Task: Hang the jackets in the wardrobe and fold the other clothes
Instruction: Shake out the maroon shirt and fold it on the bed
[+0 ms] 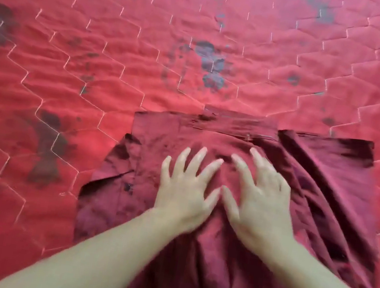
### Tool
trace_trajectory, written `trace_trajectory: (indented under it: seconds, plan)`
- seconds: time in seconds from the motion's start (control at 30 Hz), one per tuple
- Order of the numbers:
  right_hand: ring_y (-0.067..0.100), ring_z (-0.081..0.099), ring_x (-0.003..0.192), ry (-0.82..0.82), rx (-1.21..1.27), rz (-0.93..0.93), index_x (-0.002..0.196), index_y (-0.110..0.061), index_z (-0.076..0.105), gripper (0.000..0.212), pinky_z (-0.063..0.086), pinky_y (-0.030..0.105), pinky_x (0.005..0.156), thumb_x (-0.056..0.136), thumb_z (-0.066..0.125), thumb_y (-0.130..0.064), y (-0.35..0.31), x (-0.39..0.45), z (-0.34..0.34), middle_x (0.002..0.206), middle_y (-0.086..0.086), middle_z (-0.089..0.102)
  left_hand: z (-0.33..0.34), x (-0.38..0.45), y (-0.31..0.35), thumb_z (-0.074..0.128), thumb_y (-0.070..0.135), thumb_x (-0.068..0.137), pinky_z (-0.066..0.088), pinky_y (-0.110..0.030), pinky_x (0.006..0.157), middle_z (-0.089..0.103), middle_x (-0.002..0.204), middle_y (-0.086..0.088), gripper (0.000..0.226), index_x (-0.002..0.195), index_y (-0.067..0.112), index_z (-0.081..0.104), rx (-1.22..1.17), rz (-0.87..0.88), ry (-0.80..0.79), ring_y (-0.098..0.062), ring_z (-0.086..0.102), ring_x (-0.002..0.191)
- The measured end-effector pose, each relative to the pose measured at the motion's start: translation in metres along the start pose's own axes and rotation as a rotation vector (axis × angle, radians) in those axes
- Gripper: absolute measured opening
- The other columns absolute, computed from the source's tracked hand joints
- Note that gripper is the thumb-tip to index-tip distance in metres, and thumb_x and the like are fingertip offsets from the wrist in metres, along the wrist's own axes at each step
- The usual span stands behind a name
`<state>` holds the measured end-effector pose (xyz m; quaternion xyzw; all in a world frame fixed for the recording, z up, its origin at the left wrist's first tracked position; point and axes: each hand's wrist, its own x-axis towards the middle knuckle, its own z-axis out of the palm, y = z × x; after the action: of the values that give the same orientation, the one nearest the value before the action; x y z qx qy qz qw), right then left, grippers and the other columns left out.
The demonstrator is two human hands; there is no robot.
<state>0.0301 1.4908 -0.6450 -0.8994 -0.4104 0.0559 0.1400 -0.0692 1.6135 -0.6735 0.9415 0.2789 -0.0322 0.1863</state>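
Under both palms the shirt [245, 153] runs near to far; left hand [183, 193] and right hand [259, 203] press it side by side, fingers spread flat.

Garment [226, 263] cropped below (hands [185, 193] blurred)

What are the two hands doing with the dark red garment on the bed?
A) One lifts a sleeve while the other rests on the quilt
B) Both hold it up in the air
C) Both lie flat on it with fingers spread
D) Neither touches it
C: the left hand and right hand lie side by side, fingers spread, flat on the garment, which is on the quilt.
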Motion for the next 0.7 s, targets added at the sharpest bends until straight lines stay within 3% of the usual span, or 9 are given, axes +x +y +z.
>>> trace_trajectory:
  seconds: [0.07,0.13,0.23,0.33,0.43,0.53,0.57,0.63,0.7]
  plan:
    - [0.032,0.031,0.141,-0.161,-0.084,0.001,0.146,-0.029,0.04,0.064,0.026,0.054,0.111,0.087,0.034,-0.053,0.005,-0.026,0.03,0.156,0.01,0.03,0.029,-0.025,-0.017,0.007,0.068,0.083,-0.014,-0.05,0.115,-0.011,0.162,0.008,0.07,0.149,0.05,-0.006,0.116,0.027,-0.121,-0.02,-0.014,0.148]
    - [0.027,0.022,0.146,-0.272,-0.164,0.019,0.15,-0.033,0.03,0.068,0.015,0.048,0.116,0.087,0.021,-0.059,0.025,-0.029,0.043,0.16,0.008,0.021,0.042,-0.031,-0.037,0.004,0.072,0.083,-0.017,-0.049,0.115,-0.014,0.162,0.009,0.071,0.149,0.048,-0.009,0.193,0.066,-0.114,-0.019,-0.017,0.148]
    - [0.021,0.013,0.148,-0.3,-0.21,-0.039,0.152,-0.035,0.02,0.072,0.006,0.041,0.118,0.086,0.012,-0.063,0.043,-0.025,0.04,0.162,0.004,0.013,0.038,-0.026,-0.04,0.005,0.071,0.085,-0.018,-0.048,0.114,-0.014,0.162,0.009,0.07,0.149,0.047,-0.009,0.23,0.071,-0.128,-0.019,-0.018,0.147]
    - [0.019,0.015,0.148,-0.211,-0.019,0.033,0.151,-0.03,0.026,0.07,0.006,0.041,0.119,0.088,0.019,-0.06,0.041,-0.041,0.019,0.16,0.003,0.02,0.029,-0.037,-0.019,0.008,0.066,0.09,-0.018,-0.049,0.115,-0.014,0.162,0.009,0.065,0.149,0.048,-0.01,0.145,-0.012,-0.126,-0.018,-0.02,0.147]
    - [0.021,0.025,0.145,-0.063,0.068,0.118,0.146,-0.024,0.038,0.066,0.014,0.047,0.117,0.088,0.036,-0.054,0.054,-0.095,-0.003,0.155,0.003,0.032,0.022,-0.073,0.026,0.013,0.064,0.091,-0.011,-0.049,0.116,0.003,0.163,0.009,0.061,0.15,0.049,0.005,0.022,0.089,-0.075,-0.018,-0.006,0.149]
    - [0.019,0.016,0.147,-0.129,-0.022,0.294,0.149,-0.028,0.032,0.064,0.008,0.049,0.117,0.091,0.044,-0.053,0.091,-0.168,-0.019,0.159,0.0,0.023,0.034,-0.117,0.08,0.025,0.063,0.093,0.004,-0.051,0.114,0.029,0.158,0.005,0.057,0.147,0.045,0.026,-0.014,0.279,-0.1,-0.024,0.02,0.146]
    - [0.019,0.01,0.148,-0.195,-0.055,0.389,0.151,-0.031,0.026,0.066,0.006,0.048,0.117,0.092,0.044,-0.054,0.106,-0.191,-0.023,0.161,-0.001,0.016,0.042,-0.129,0.092,0.023,0.066,0.092,0.001,-0.051,0.114,0.026,0.159,0.004,0.06,0.148,0.044,0.024,0.054,0.299,-0.166,-0.024,0.017,0.147]
    - [0.019,0.004,0.149,-0.32,-0.119,0.563,0.153,-0.033,0.014,0.073,0.008,0.048,0.118,0.091,0.044,-0.057,0.13,-0.234,-0.029,0.162,0.0,0.005,0.059,-0.145,0.103,0.018,0.069,0.091,-0.013,-0.051,0.113,0.002,0.164,0.005,0.066,0.151,0.044,0.005,0.208,0.268,-0.306,-0.021,-0.005,0.149]
    - [0.022,0.015,0.146,-0.305,-0.052,0.682,0.153,-0.028,0.017,0.081,0.019,0.047,0.115,0.087,0.052,-0.058,0.143,-0.259,-0.036,0.16,0.005,0.016,0.07,-0.152,0.109,0.021,0.067,0.092,-0.018,-0.052,0.112,-0.013,0.162,0.005,0.07,0.152,0.041,-0.006,0.268,0.202,-0.323,-0.022,-0.018,0.148]
